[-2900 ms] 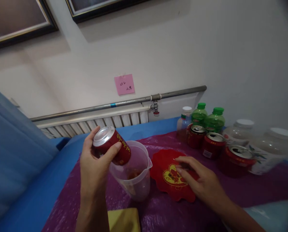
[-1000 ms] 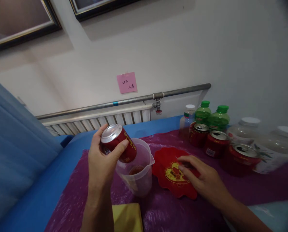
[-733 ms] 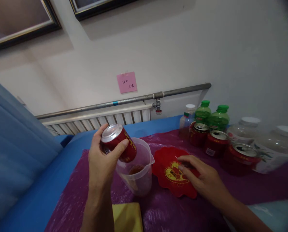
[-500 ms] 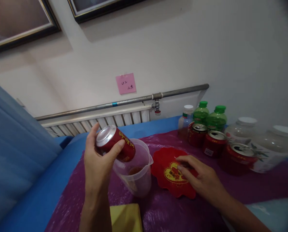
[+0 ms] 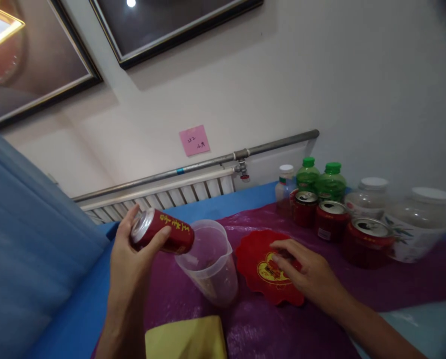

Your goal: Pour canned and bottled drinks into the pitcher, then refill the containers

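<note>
My left hand (image 5: 133, 254) is wrapped round a red drink can (image 5: 174, 233) with yellow lettering. The can leans nearly flat, its silver end up at the left and its other end by the left rim of a clear plastic jug (image 5: 217, 274). The jug stands upright on the purple sheet. Over a red scalloped plate (image 5: 251, 279) with a yellow heart print hovers my right hand (image 5: 305, 267). Its thumb and forefinger are curled close together; whatever lies between them is hidden. A folded yellow cloth (image 5: 187, 341) lies in front of the jug.
Several red cans (image 5: 331, 219), green-capped bottles (image 5: 331, 184), a small white-capped bottle (image 5: 285, 189) and white-lidded jars (image 5: 421, 224) stand at the right. A purple sheet (image 5: 256, 329) covers part of the blue table (image 5: 241, 199). A blue curtain (image 5: 24, 239) hangs at the left.
My left hand has moved left and the can has turned closer to level, its lower end drawn back from over the jug to its left rim. The right hand stays over the plate.
</note>
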`<state>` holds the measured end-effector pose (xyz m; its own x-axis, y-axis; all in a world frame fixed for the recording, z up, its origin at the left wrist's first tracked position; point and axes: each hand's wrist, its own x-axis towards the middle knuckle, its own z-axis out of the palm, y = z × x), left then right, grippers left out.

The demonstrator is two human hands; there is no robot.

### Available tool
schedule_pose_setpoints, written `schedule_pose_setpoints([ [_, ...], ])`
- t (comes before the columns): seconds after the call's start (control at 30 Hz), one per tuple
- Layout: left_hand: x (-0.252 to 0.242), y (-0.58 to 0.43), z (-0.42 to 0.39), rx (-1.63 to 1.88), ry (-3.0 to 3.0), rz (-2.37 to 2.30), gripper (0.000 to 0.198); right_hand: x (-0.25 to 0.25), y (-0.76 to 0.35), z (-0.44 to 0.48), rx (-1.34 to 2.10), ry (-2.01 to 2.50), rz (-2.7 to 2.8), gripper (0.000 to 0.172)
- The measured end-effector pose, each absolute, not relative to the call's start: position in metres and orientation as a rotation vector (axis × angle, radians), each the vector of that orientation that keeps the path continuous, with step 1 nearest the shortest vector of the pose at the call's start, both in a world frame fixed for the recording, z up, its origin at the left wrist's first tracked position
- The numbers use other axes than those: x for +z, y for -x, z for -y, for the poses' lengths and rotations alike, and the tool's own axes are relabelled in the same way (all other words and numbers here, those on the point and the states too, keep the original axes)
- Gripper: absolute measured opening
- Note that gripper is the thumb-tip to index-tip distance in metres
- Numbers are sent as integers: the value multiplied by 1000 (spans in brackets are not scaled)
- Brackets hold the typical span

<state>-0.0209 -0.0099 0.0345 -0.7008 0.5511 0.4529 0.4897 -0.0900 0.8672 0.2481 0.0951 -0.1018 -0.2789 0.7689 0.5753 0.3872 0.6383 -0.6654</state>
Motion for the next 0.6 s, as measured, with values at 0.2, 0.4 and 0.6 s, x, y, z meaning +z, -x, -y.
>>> schedule_pose_setpoints([
  [0.2, 27, 47, 37, 1803, -1094, -1962, 87, -98, -248, -94, 508, 940, 1881, 19],
  [0.4, 11, 71, 60, 1299, -1158, -2006, 87, -100, -247, -94, 516, 969, 1911, 21],
  [0.6, -26, 101, 52, 1519, -977, -1940, 80, -105, -247, -96, 492, 987, 1945, 24],
])
